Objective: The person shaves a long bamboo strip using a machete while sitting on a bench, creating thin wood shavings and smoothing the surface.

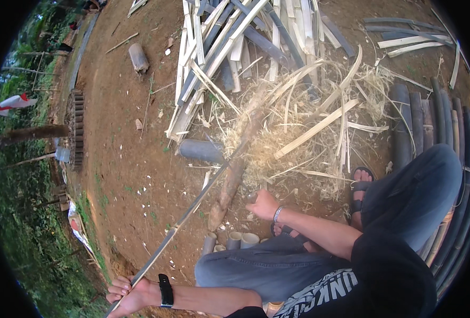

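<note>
The left hand (131, 294) has its fingers curled round a long strip (173, 232) of bamboo, close to its near end; that hold likely lets the arm steer the whole length from one side. The strip slants up and away, past the left of the bent legs, to the log (227, 196), which it meets near the log's middle. The log probably serves as a rest, keeping that part off the dirt; the strip's far end is hard to make out among the shavings (269, 146).

The right hand (265, 206) sits well apart from the strip, just right of the log, its fingers closed round a stub (252, 197). Only a rounded end shows, so I cannot tell whether it is a tool's handle. The forearm comes in above the thigh, which may help to steady it.

Beside the log on its left lies a dark tube (200, 150). Short cups (250, 240) of cut bamboo stand by the knee, perhaps there to be within reach. Beyond the shavings, split lengths (214, 50) lie crossed in a loose heap; round poles (428, 124) lie side by side at the right, apparently as stock.
</note>
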A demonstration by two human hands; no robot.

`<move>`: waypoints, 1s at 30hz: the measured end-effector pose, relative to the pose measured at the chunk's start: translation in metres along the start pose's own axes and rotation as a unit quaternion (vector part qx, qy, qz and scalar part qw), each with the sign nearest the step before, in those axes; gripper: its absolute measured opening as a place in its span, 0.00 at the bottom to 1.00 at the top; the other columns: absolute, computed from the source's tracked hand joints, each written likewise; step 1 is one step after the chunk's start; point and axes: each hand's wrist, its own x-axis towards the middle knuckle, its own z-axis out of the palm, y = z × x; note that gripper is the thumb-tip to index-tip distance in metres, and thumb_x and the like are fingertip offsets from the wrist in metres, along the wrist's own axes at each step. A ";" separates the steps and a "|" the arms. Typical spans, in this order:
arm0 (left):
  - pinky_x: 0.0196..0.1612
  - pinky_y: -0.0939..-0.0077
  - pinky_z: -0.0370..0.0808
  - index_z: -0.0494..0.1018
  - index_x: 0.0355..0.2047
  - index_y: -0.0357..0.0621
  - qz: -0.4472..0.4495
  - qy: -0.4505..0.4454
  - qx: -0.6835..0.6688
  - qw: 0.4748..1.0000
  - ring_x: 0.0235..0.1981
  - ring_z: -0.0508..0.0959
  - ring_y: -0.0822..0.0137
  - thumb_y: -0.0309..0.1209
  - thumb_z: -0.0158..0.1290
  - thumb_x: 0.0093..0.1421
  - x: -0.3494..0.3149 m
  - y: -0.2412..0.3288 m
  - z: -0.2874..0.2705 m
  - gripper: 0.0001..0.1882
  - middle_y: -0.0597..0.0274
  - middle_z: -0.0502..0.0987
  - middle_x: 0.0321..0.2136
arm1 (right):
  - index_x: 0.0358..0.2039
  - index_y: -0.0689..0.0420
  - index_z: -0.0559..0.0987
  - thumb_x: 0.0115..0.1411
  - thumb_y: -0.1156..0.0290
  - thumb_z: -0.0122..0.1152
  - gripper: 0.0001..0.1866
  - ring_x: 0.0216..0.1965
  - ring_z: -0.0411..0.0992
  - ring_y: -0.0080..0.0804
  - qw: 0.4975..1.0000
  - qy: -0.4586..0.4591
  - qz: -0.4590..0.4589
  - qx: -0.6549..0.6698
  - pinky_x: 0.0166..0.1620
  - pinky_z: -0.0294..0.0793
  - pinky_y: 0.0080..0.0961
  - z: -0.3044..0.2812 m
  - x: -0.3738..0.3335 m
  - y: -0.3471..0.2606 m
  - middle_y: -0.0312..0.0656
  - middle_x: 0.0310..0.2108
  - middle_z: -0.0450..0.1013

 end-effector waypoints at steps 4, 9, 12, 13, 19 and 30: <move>0.13 0.81 0.46 0.51 0.12 0.49 -0.011 -0.014 -0.004 1.000 0.09 0.50 0.72 0.69 0.21 0.58 0.007 -0.005 -0.003 0.37 0.67 0.49 0.07 | 0.18 0.70 0.75 0.45 0.65 0.61 0.16 0.18 0.72 0.46 0.997 -0.045 -0.055 -0.030 0.29 0.72 0.37 0.013 -0.003 0.003 0.56 0.14 0.70; 0.13 0.81 0.46 0.50 0.11 0.50 -0.014 0.001 -0.001 1.000 0.09 0.50 0.72 0.69 0.20 0.58 0.001 -0.003 0.008 0.37 0.67 0.49 0.07 | 0.16 0.68 0.74 0.44 0.65 0.62 0.16 0.16 0.70 0.38 0.999 0.022 0.029 0.001 0.25 0.70 0.35 -0.009 0.029 0.040 0.51 0.12 0.69; 0.13 0.81 0.45 0.50 0.11 0.50 -0.012 0.003 0.009 1.000 0.09 0.50 0.72 0.69 0.20 0.58 0.005 -0.004 0.002 0.37 0.66 0.49 0.07 | 0.18 0.68 0.75 0.44 0.66 0.61 0.15 0.17 0.72 0.39 0.999 -0.015 -0.014 -0.027 0.25 0.70 0.35 0.000 0.011 0.004 0.51 0.12 0.69; 0.13 0.81 0.45 0.50 0.11 0.50 -0.013 0.009 0.009 1.000 0.09 0.50 0.72 0.69 0.20 0.58 0.005 -0.004 0.003 0.37 0.66 0.49 0.07 | 0.18 0.68 0.75 0.44 0.66 0.61 0.15 0.17 0.72 0.39 0.997 -0.034 -0.059 -0.042 0.25 0.70 0.34 0.006 0.005 0.004 0.50 0.12 0.69; 0.12 0.81 0.45 0.50 0.11 0.49 -0.019 0.001 0.012 1.000 0.09 0.51 0.72 0.70 0.21 0.58 0.002 0.003 0.010 0.38 0.66 0.49 0.07 | 0.19 0.68 0.76 0.43 0.66 0.61 0.14 0.19 0.73 0.45 0.994 0.030 0.106 -0.006 0.30 0.72 0.37 -0.024 0.044 0.068 0.56 0.15 0.71; 0.13 0.80 0.46 0.49 0.11 0.50 -0.021 -0.005 -0.006 1.000 0.10 0.51 0.72 0.70 0.21 0.57 0.000 0.003 0.015 0.37 0.67 0.49 0.07 | 0.16 0.68 0.75 0.44 0.65 0.61 0.16 0.18 0.73 0.39 0.993 0.065 0.090 -0.039 0.25 0.71 0.35 -0.026 0.047 0.057 0.54 0.13 0.71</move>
